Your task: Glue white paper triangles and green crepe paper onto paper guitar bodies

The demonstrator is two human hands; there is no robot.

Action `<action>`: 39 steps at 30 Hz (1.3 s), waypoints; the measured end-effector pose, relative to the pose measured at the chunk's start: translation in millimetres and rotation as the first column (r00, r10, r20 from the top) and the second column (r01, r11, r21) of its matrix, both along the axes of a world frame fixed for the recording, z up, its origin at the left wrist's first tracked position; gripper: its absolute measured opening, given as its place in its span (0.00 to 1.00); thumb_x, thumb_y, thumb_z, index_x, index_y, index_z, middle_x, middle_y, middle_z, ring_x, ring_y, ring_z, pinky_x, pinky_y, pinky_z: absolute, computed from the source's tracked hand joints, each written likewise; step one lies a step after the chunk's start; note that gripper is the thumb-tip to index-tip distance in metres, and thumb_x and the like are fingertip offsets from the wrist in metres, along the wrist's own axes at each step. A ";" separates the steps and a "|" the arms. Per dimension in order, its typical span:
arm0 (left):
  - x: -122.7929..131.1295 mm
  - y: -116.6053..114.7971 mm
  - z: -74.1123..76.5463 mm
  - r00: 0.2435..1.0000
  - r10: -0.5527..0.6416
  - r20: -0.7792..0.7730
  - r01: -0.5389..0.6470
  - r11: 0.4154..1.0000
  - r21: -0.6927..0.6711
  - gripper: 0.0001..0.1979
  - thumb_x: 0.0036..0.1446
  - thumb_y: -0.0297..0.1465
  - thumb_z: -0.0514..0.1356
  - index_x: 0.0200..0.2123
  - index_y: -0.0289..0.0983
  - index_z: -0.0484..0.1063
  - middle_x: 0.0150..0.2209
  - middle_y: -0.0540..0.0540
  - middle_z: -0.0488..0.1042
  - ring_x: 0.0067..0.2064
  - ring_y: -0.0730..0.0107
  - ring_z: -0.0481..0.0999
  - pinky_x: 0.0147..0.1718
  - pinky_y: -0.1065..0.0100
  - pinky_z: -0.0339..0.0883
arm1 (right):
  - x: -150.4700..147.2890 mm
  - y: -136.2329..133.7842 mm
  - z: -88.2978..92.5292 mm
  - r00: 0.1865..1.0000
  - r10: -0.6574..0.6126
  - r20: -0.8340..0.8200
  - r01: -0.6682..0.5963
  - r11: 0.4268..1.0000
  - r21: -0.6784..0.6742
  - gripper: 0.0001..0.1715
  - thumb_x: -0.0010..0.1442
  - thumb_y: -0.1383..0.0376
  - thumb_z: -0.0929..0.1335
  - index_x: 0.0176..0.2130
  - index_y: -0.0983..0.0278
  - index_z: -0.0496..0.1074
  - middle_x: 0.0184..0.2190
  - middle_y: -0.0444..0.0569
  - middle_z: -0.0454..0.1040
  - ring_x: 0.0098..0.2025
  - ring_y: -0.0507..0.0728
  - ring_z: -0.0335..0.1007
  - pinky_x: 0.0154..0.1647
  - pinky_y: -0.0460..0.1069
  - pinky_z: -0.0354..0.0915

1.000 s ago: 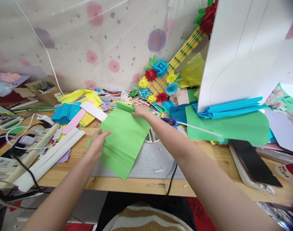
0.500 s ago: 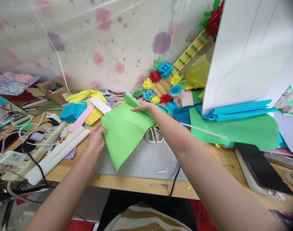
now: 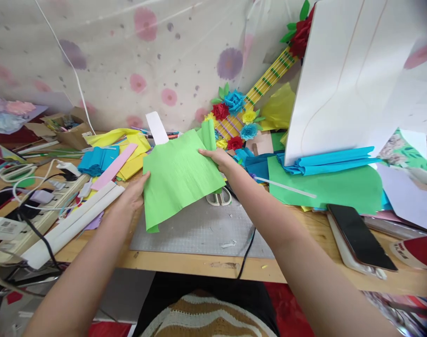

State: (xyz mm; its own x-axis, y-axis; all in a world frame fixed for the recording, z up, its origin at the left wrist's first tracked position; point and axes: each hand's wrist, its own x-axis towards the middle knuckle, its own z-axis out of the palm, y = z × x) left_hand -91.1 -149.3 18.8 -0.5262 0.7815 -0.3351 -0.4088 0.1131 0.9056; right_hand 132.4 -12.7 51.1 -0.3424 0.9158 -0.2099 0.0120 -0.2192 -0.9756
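Left hand (image 3: 133,191), right hand (image 3: 217,158), gripping green paper (image 3: 180,171), arms (image 3: 287,229) stretched forward

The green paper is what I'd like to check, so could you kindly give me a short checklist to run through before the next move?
1. Left hand at the green paper's left edge: ok.
2. Right hand on the paper's right side: ok.
3. Paper fully unrolled: not ok, a roll remains at its upper right.
4. Scissors fully in view: not ok, their handles show but the blades are hidden.
5. White strip free of the paper: cannot tell, its lower end is hidden.
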 end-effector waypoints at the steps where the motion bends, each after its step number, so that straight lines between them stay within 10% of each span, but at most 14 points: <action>1: -0.3 -1.2 0.0 1.000 -0.002 0.010 0.002 1.000 0.006 0.08 0.56 0.27 0.58 0.38 0.34 0.75 0.32 0.42 0.79 0.34 0.62 0.80 0.38 0.62 0.75 | 2.9 -2.6 -2.1 1.000 0.011 0.003 -0.011 1.000 -0.003 0.17 0.51 0.66 0.74 0.42 0.65 0.71 0.43 0.52 0.77 0.42 0.58 0.74 0.51 0.58 0.69; 8: -15.3 -2.5 -8.8 0.999 0.050 0.002 -0.050 0.998 0.036 0.10 0.50 0.18 0.59 0.36 0.32 0.75 0.28 0.46 0.79 0.27 0.71 0.77 0.35 0.69 0.75 | 23.0 -17.9 -13.8 0.997 0.063 0.043 -0.060 0.997 -0.053 0.24 0.47 0.66 0.75 0.45 0.64 0.70 0.46 0.54 0.75 0.44 0.61 0.74 0.51 0.62 0.68; 16: -19.4 0.2 -19.6 0.973 -0.190 0.128 0.196 0.980 -0.029 0.11 0.59 0.30 0.57 0.43 0.36 0.74 0.30 0.45 0.80 0.28 0.67 0.79 0.32 0.67 0.75 | 47.6 -37.2 -12.9 0.995 0.069 0.071 -0.062 0.993 -0.101 0.19 0.45 0.67 0.76 0.38 0.63 0.71 0.40 0.51 0.78 0.41 0.60 0.74 0.51 0.61 0.68; 23: -12.5 5.1 -16.1 0.996 -0.001 0.094 0.011 0.994 -0.111 0.12 0.59 0.30 0.57 0.44 0.36 0.74 0.30 0.43 0.80 0.31 0.64 0.80 0.37 0.62 0.75 | 46.0 -43.8 -21.0 0.997 0.071 -0.003 -0.071 0.984 -0.162 0.18 0.48 0.62 0.74 0.39 0.63 0.71 0.37 0.52 0.79 0.38 0.60 0.76 0.45 0.59 0.71; 32: -15.6 6.1 -24.1 0.978 0.193 -0.072 -0.197 0.979 -0.050 0.06 0.57 0.25 0.58 0.37 0.34 0.75 0.34 0.41 0.79 0.37 0.65 0.80 0.44 0.63 0.73 | 49.1 -31.9 -35.2 0.975 -0.019 0.221 -0.022 0.983 0.182 0.25 0.47 0.60 0.73 0.45 0.64 0.68 0.46 0.54 0.75 0.47 0.60 0.72 0.50 0.58 0.67; 39: -9.0 9.1 -25.6 0.988 0.144 -0.060 -0.144 0.990 0.014 0.05 0.57 0.26 0.57 0.35 0.34 0.74 0.35 0.43 0.79 0.37 0.68 0.79 0.43 0.65 0.73 | 26.1 -36.1 -45.8 0.798 -0.110 0.592 -0.093 0.949 0.301 0.31 0.47 0.68 0.70 0.51 0.65 0.63 0.48 0.56 0.73 0.50 0.63 0.70 0.51 0.57 0.65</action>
